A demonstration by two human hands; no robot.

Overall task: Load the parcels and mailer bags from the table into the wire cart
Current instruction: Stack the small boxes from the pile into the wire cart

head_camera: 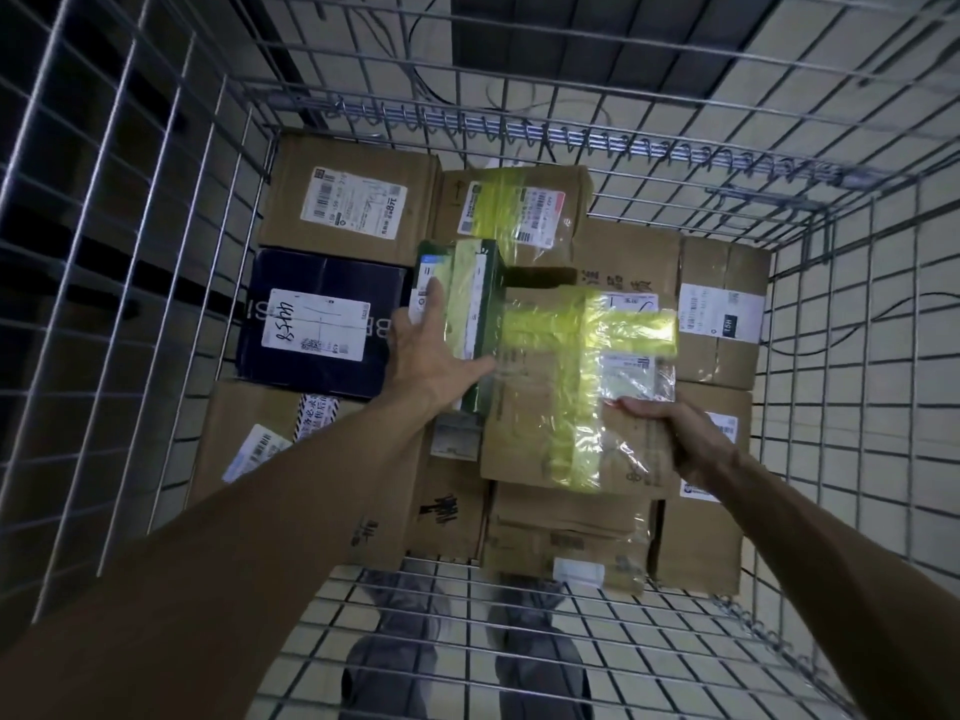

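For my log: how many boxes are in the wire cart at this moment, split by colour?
Brown boxes: 9 in view, counting the taped box that the right hand grips; the arms hide some edges
Dark blue box: 1
Green box: 1, under the left hand
Total: 11

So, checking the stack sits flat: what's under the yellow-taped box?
Cardboard shows below the yellow-taped box: a near parcel and a right-side parcel. Whatever lies beneath its middle is covered.
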